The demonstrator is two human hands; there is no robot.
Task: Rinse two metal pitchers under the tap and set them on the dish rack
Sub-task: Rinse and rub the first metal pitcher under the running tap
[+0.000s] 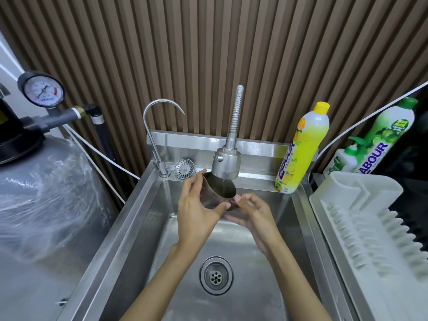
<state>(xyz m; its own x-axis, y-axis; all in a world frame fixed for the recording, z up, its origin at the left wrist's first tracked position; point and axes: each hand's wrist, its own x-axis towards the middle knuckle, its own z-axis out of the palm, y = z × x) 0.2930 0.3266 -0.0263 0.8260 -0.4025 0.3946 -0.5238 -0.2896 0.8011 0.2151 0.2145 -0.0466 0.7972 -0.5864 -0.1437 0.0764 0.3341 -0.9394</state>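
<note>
Head: both hands [196,212] [252,216] grip pitcher [218,193] under tap [227,164].

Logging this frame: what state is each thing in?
Steel pitcher: tilted under the stream, held by left hand and right hand.
Flexible spray tap: running.
Slim gooseneck tap: off.
White plastic dish rack: no pitcher visible on it.
Yellow detergent bottle: upright, capped.
Sink drain: unplugged.

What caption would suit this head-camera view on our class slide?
Left hand and right hand hold a metal pitcher under the running spray tap over a steel sink, white dish rack alongside.
</note>
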